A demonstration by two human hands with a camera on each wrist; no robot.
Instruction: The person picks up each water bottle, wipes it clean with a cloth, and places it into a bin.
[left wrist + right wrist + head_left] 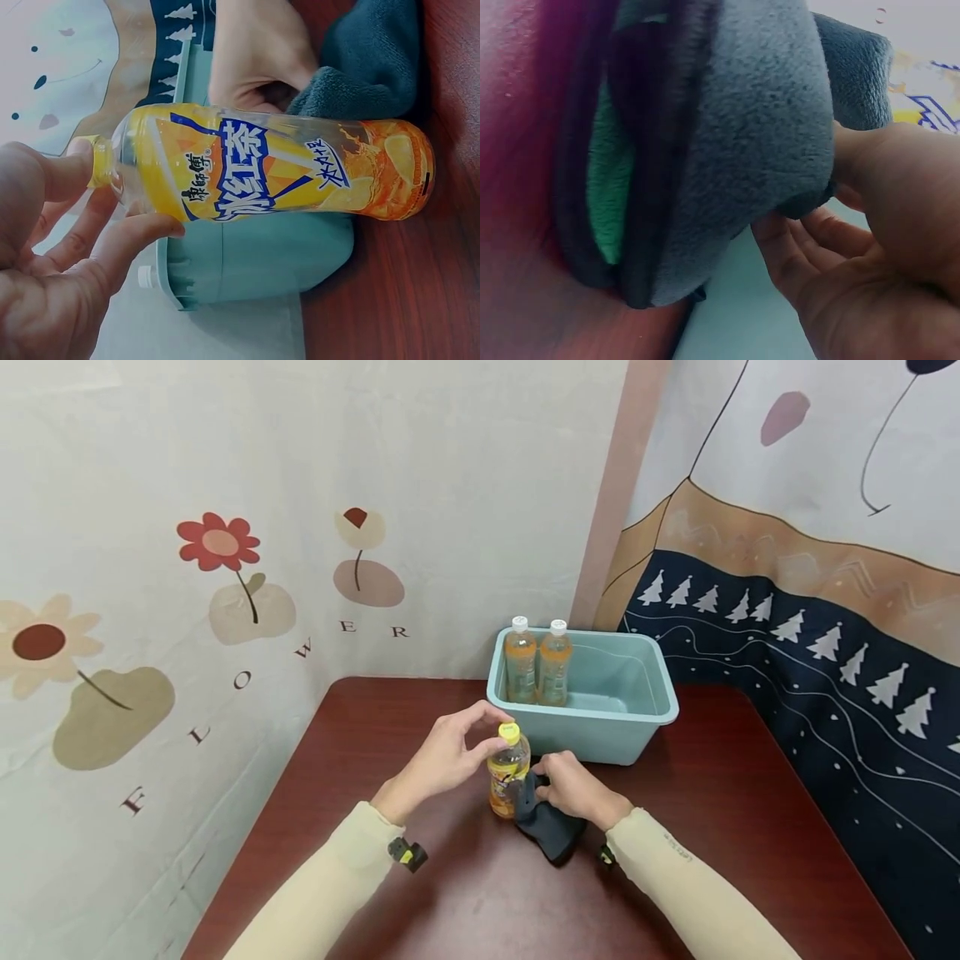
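A bottle of iced tea [501, 792] with a yellow label and yellow cap [509, 732] stands upright on the table. My left hand [446, 756] pinches it at the cap and neck, with the thumb lower on the shoulder in the left wrist view. My right hand [577, 787] grips a dark grey cloth [555, 832] beside the bottle. One end of the cloth lies against the bottle's side, and the rest hangs down to the table. In the right wrist view the folded cloth [757, 142] has a dark edge and a green inner side.
Just behind the bottle stands a light blue-green plastic bin [600, 735]. Two white-capped bottles of amber drink [521, 664] stand in its left end. The dark red wooden table [360, 727] meets a printed curtain [450, 460] at the back.
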